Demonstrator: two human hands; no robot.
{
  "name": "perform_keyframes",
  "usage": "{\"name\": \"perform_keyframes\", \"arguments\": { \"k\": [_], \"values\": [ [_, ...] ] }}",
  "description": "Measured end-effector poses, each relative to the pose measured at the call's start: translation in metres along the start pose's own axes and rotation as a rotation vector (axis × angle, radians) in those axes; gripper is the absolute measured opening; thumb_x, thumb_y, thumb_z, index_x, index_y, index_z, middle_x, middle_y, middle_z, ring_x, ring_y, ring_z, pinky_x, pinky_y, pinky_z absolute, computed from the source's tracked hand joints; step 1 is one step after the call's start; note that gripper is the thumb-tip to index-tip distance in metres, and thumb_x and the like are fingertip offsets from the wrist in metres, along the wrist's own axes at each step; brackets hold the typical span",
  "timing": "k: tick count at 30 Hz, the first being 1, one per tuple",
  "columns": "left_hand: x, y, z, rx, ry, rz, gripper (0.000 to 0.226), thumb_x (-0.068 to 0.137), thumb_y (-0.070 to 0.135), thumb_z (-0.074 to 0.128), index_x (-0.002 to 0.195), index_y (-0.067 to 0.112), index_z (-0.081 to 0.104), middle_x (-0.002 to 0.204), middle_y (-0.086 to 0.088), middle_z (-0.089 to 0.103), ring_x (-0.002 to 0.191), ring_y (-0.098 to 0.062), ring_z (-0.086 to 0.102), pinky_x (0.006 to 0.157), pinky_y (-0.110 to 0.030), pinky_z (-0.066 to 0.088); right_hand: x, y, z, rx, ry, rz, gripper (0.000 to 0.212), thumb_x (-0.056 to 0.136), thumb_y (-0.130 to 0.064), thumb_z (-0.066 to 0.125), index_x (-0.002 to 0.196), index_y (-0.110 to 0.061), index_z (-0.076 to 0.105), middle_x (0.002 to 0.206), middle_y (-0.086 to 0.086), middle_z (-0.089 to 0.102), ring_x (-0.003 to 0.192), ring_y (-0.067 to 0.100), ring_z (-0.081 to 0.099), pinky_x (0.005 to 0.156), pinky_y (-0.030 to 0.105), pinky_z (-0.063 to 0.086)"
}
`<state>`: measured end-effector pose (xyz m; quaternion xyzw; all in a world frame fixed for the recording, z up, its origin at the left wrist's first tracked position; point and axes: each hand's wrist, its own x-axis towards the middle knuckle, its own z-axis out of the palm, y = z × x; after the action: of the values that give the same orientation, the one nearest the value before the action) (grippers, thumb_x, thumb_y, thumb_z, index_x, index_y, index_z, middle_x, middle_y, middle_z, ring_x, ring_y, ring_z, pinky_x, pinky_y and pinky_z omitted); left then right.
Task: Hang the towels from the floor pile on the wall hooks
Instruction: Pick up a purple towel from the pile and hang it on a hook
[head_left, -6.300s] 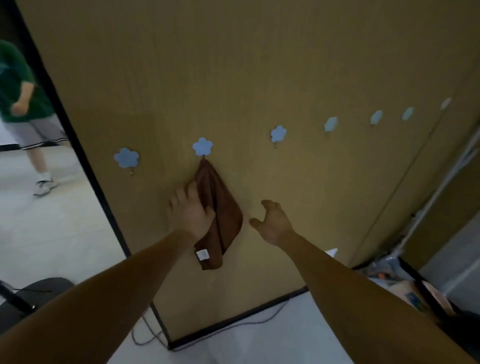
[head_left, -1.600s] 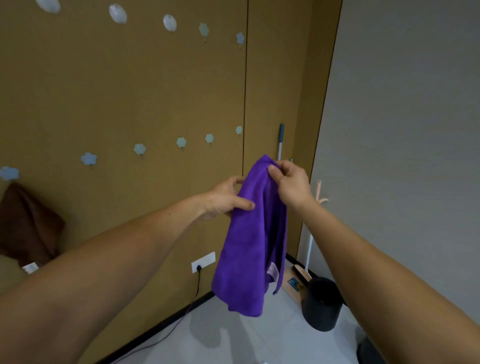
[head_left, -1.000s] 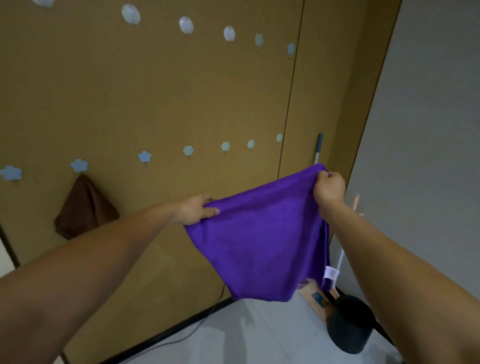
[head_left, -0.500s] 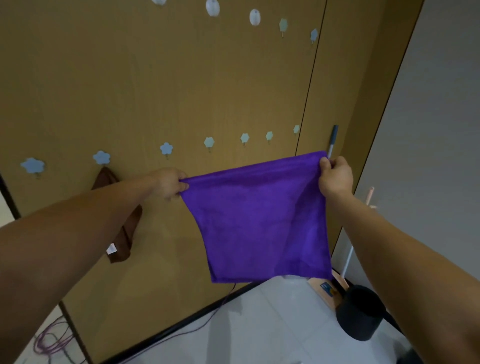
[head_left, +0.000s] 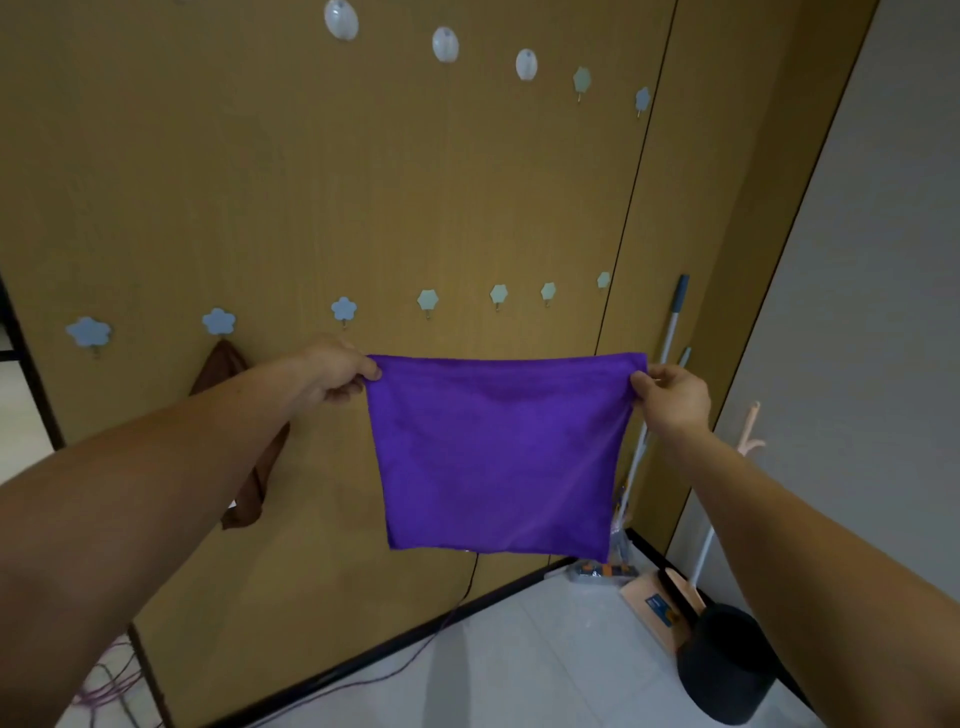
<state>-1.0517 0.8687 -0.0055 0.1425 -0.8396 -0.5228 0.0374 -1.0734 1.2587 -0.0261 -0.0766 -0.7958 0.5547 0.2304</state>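
Observation:
A purple towel (head_left: 498, 452) hangs spread flat in front of the tan wall. My left hand (head_left: 340, 371) pinches its top left corner and my right hand (head_left: 672, 397) pinches its top right corner, holding the top edge taut and level. A brown towel (head_left: 249, 483) hangs from a blue flower hook (head_left: 218, 320), partly hidden behind my left forearm. Just above my left hand is a bare flower hook (head_left: 344, 309). More bare hooks (head_left: 428, 300) run to the right along the same row. The floor pile is out of view.
A higher row of white oval hooks (head_left: 445, 44) crosses the top of the wall. In the right corner stand a mop handle (head_left: 670, 332), a dustpan (head_left: 660, 603) and a black bin (head_left: 727, 670). Cables (head_left: 395, 670) trail along the baseboard on the tiled floor.
The towel has gone from bunched in both hands to fully stretched out. My hands moved apart and levelled its top edge, and the view swung left toward the hook row.

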Motion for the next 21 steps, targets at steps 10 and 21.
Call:
{"name": "perform_keyframes", "arguments": {
  "k": [10,21],
  "values": [
    [-0.008,0.001,0.02,-0.169,0.054,-0.1,0.01,0.083,0.005,0.056,0.082,0.014,0.057,0.079,-0.002,0.063,0.062,-0.014,0.06,0.042,-0.021,0.038,-0.01,0.005,-0.011,0.271,-0.163,0.202,0.019,0.09,0.002,0.051,0.078,-0.012,0.051,0.063,0.006,0.052,0.047,0.012,0.045,0.039,0.023,0.032],
    [-0.015,0.009,0.035,-0.397,-0.001,-0.139,0.009,0.079,0.01,0.053,0.073,0.016,0.05,0.071,-0.001,0.05,0.061,-0.015,0.047,0.058,-0.027,0.039,-0.014,0.014,-0.019,0.468,-0.338,0.492,0.024,0.087,0.002,0.031,0.073,-0.013,0.044,0.065,0.004,0.039,0.051,0.014,0.033,0.051,0.027,0.021]
  ]
}}
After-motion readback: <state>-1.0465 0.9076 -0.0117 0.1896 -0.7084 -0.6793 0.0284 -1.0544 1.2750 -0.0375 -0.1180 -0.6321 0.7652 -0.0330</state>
